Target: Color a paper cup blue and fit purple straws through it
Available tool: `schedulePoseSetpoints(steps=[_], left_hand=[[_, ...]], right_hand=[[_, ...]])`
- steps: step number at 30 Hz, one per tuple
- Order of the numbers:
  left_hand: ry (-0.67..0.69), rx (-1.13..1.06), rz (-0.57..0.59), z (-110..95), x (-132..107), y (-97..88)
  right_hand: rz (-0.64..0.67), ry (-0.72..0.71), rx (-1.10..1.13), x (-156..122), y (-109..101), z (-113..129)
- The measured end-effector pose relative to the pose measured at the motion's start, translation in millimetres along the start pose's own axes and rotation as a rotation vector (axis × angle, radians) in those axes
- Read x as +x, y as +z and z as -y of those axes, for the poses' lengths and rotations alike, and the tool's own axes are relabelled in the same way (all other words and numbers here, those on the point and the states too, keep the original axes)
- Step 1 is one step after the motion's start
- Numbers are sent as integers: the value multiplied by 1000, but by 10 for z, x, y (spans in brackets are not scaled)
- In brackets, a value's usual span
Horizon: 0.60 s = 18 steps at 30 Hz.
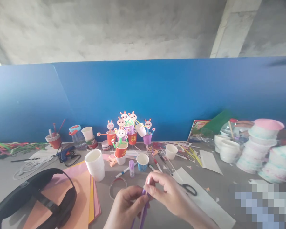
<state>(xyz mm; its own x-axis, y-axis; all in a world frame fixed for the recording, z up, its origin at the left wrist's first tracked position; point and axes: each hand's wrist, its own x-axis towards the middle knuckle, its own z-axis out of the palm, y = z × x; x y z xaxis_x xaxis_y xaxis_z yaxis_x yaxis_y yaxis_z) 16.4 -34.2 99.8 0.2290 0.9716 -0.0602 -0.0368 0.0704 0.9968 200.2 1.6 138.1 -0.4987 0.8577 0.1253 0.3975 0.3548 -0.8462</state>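
While the left hand (131, 202) pinches a long, narrow purple strip (145, 208) between thumb and forefinger, the right hand (163, 190) closes its fingertips on a pale, slender stick (148, 181) just above it. Both held pieces are in front of the person, over a smooth, matte grey tabletop (115, 219), and the strip's lower part runs down past the left hand in two thin lengths. Whether the stick and the strip are joined cannot be told, as the fingers cover the place where they meet.

Just beyond the hands stand a small blue patterned paper cup (142, 163) and a stubby purple plastic tube (132, 168). Near the left hand lies a thin, round ring (118, 188). By the right forearm, the black looped handle of a pair of scissors (189, 190) rests beside a flat, stiff white sheet (206, 202).

Smooth white paper cups (95, 166), seemingly nested, stand left of the tube. Farther left, a black padded headband (54, 206) curves over flat orange paper (82, 197). Toward a flat blue panel (171, 95) cluster red and purple cup figures (120, 148) with round, rabbit-eared white faces and thin, bent arms.
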Motion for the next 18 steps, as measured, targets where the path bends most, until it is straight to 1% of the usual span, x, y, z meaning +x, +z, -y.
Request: schedulePoseSetpoints(steps=[4,6,9,11,14,18], left_hand=[[56,54,-18,59,21,23],[71,20,-25,119,22,43],[27,-76,-2,214,20,63],[-2,-123,11,249,17,67],[-22,-142,-6,237,7,61],[-46,-156,-16,176,-5,61]], right_hand=[[8,-3,102,-29,44,-64],[17,10,152,-53,54,-84],[17,49,160,-96,64,-106],[-20,67,113,-123,76,-126],[-91,74,67,-145,110,-187],[-157,46,125,-138,184,-329]])
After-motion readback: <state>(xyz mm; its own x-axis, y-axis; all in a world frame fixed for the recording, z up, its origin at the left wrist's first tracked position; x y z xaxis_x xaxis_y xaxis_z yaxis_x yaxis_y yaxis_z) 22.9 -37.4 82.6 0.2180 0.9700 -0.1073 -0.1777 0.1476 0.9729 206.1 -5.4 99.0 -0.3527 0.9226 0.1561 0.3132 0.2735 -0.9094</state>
